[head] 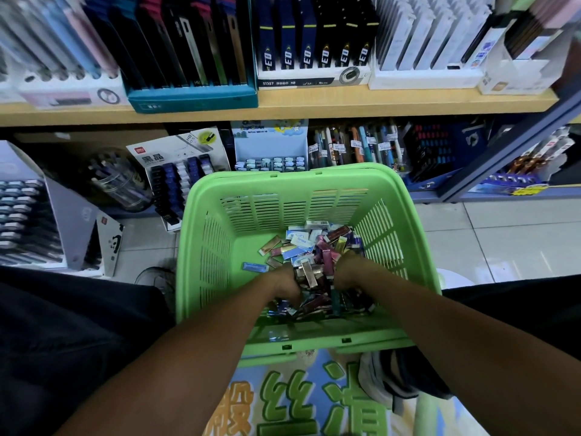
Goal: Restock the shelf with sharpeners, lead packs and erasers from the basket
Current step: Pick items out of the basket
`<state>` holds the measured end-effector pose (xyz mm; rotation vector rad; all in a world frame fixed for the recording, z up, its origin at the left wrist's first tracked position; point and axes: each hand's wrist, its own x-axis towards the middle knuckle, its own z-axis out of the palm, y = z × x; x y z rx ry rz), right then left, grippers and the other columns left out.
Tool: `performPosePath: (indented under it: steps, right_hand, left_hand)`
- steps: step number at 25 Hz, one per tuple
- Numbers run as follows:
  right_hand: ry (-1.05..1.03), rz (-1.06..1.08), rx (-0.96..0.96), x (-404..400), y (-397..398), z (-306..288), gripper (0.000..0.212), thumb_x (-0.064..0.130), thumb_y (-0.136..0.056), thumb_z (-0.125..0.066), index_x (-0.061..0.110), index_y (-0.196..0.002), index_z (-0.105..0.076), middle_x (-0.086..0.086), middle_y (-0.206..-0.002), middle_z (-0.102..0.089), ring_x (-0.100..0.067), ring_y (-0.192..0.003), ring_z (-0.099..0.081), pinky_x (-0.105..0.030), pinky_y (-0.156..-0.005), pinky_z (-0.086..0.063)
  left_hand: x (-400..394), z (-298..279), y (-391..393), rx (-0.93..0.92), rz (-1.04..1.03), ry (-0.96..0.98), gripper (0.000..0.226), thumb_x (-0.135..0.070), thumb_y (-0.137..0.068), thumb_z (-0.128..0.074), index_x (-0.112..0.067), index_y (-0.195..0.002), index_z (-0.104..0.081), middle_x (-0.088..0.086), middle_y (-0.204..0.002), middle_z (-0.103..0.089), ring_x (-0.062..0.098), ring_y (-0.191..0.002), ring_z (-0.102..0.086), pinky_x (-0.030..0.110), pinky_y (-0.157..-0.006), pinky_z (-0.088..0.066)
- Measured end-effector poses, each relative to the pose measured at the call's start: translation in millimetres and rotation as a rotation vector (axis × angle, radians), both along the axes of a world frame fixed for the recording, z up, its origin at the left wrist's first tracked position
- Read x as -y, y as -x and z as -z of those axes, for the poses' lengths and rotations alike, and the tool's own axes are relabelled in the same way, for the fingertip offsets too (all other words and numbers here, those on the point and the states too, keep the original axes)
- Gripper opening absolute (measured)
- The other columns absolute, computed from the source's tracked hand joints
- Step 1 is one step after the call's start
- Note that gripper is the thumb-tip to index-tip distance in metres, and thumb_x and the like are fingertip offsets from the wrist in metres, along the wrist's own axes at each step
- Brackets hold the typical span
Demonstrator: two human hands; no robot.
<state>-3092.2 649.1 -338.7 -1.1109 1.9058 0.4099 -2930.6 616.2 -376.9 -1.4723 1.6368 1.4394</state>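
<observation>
Basket [418, 221], green plastic with slotted walls, at the centre of the frame, standing on the tiled floor [503, 234] in front of the shelf [283, 107]. Contents: a loose heap of small flat packs [314, 247] in blue, white, pink and maroon, piled toward the lower right of the basket floor.

Left hand [283, 283], lower centre: down in the heap, fingers curled among the packs; whether it grips one, cannot tell. Right hand [349, 272], just right of it: likewise buried in the packs, fingers hidden, grip not discernible.

Shelf, wooden board across the upper frame, carrying upright boxed stationery [317, 39]. Below the board, middle of the frame: display boxes [185, 171] of small packs and a row of pens [355, 146].
</observation>
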Motion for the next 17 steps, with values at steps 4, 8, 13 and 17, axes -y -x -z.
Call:
performPosePath:
  steps: [4, 8, 13, 17]
  right_hand:
    - [-0.076, 0.19, 0.127, -6.9, -8.2, 2.0, 0.063, 0.017, -0.091, -0.065, -0.008, -0.141, -0.036, -0.017, -0.133, -0.052, -0.036, -0.134, -0.045, -0.038, -0.11, -0.041]
    - [-0.018, 0.394, 0.269, -5.4, -13.8, 8.8, 0.061, 0.017, -0.089, -0.069, -0.005, -0.139, -0.042, -0.021, -0.133, -0.056, -0.037, -0.125, -0.054, -0.044, -0.104, -0.047]
    - [-0.11, 0.376, 0.376, -7.9, -47.8, 11.8, 0.026, -0.001, -0.081, -0.07, -0.003, -0.105, -0.06, -0.02, -0.088, -0.067, -0.035, -0.076, -0.07, -0.052, -0.076, -0.061]
    - [-0.033, 0.138, 0.282, -1.6, -32.1, 8.1, 0.03, -0.005, -0.083, -0.063, 0.0, -0.112, -0.055, -0.022, -0.091, -0.067, -0.033, -0.07, -0.067, -0.041, -0.061, -0.058]
  left_hand:
    - [-5.0, 4.1, -0.8, 0.005, -0.051, -0.045, 0.074, 0.0, -0.076, -0.079, -0.004, -0.139, -0.041, 0.017, -0.132, -0.054, 0.035, -0.113, -0.058, 0.045, -0.089, -0.056]
    - [1.3, 4.8, -3.8, -0.021, -0.137, -0.13, 0.063, 0.009, -0.074, -0.074, -0.004, -0.13, -0.048, 0.019, -0.121, -0.06, 0.037, -0.105, -0.063, 0.051, -0.084, -0.058]
    - [2.5, 6.9, -12.4, -0.055, -0.162, -0.194, 0.038, 0.018, -0.079, -0.066, -0.004, -0.11, -0.061, 0.019, -0.103, -0.066, 0.037, -0.095, -0.067, 0.053, -0.089, -0.055]
    - [0.3, 14.0, -21.5, -0.018, -0.164, -0.202, 0.046, 0.015, -0.073, -0.074, -0.003, -0.114, -0.064, 0.02, -0.116, -0.067, 0.04, -0.108, -0.065, 0.049, -0.089, -0.056]
